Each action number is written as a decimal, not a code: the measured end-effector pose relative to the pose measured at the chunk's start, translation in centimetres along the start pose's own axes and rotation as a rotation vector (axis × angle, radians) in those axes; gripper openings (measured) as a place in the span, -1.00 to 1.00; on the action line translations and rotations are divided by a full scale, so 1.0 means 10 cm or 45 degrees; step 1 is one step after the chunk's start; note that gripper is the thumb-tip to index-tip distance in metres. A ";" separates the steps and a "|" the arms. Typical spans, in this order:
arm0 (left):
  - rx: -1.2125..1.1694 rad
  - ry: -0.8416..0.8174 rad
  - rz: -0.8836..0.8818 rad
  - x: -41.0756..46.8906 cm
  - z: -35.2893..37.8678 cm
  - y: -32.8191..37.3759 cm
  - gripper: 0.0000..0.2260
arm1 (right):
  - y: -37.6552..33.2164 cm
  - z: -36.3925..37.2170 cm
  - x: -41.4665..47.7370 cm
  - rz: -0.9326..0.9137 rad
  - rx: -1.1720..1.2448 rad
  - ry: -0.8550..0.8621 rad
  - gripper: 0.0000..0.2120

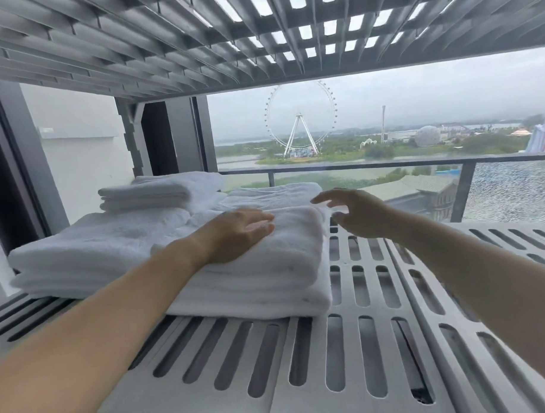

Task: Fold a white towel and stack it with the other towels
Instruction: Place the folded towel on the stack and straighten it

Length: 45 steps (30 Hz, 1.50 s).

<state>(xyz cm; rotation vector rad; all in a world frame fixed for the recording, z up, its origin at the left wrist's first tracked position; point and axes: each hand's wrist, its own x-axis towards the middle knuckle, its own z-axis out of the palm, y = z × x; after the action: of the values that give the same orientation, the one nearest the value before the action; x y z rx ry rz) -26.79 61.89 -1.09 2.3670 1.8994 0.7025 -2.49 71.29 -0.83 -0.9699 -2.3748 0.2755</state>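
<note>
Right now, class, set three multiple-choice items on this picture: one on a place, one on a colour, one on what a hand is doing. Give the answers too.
1. Where do the towels lie?
A. on the slotted shelf
B. on the floor
C. on a chair

2. What colour are the towels?
A. blue
B. white
C. red

3. What is the left hand doing?
A. resting flat on the front towel
B. holding a cup
C. hanging below the shelf

Answers:
1 A, grey slats show under the stacks.
2 B, every towel is white.
3 A, its fingers lie straight on the top fold.
</note>
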 end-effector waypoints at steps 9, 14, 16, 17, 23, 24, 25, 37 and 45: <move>0.156 0.067 -0.171 0.10 0.01 0.67 -0.65 | 0.34 0.05 -0.08 -0.199 -0.125 0.154 -0.59; 0.300 0.013 -0.214 0.23 0.06 0.90 -0.79 | 0.34 0.11 -0.03 -0.477 -0.221 0.203 -0.50; 0.261 0.048 -0.233 0.23 0.08 0.89 -0.80 | 0.32 0.17 0.00 -0.583 -0.293 0.171 -0.44; 0.213 0.067 -0.251 0.21 0.07 0.86 -0.79 | 0.31 0.20 0.02 -0.619 -0.312 0.158 -0.42; 0.151 0.077 -0.463 0.09 -0.02 0.56 -0.73 | 0.29 0.22 0.12 -0.725 -0.197 0.219 -0.56; 0.147 0.075 -0.491 0.07 -0.03 0.51 -0.69 | 0.29 0.21 0.13 -0.743 -0.194 0.233 -0.58; 0.139 0.071 -0.505 0.05 -0.03 0.47 -0.66 | 0.30 0.20 0.14 -0.751 -0.193 0.237 -0.60; -0.075 0.133 -0.427 -0.03 0.01 0.35 -0.66 | 0.42 0.30 0.19 -0.702 -0.190 0.213 -0.62; 0.018 0.252 -0.253 -0.40 0.02 0.30 -0.69 | 0.29 0.20 0.10 -0.698 -0.261 0.063 -0.41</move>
<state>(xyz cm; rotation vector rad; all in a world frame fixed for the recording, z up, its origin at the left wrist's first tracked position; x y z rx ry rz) -24.52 57.48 -1.69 2.1453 2.1839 0.9375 -2.52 74.06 -3.20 -0.3685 -2.5435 -0.2010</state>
